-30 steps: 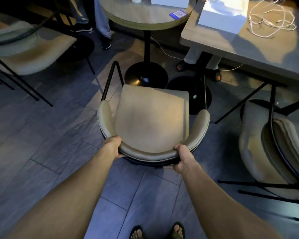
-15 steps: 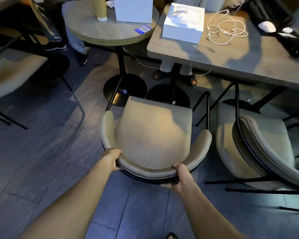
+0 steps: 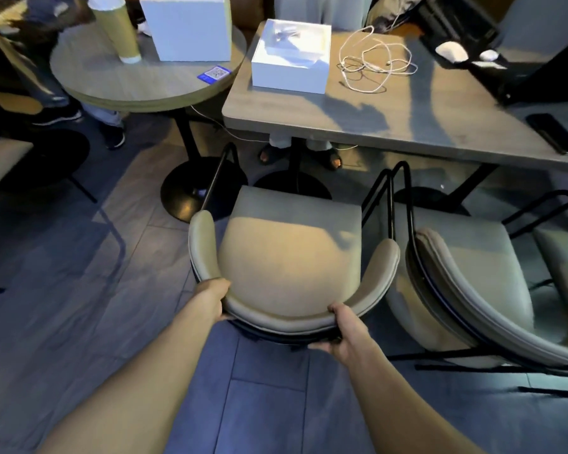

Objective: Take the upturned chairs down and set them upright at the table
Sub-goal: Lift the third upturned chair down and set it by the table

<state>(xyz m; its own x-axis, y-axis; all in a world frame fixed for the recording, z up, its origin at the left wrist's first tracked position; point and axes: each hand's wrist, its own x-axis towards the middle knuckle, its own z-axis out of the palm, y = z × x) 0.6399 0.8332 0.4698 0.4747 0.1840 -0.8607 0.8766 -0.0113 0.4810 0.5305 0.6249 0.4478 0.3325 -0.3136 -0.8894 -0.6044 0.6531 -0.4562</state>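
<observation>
Both arms reach out straight and low. Left hand (image 3: 212, 298) has a clenched grip on the chair (image 3: 289, 257) backrest's left curve, right hand (image 3: 346, 332) grips its right. The chair stands upright on the floor, seat facing the worktop (image 3: 391, 126).

White box (image 3: 291, 57), tangled white cable (image 3: 374, 62), dark phone (image 3: 553, 132), cardboard tube (image 3: 117, 32).
</observation>
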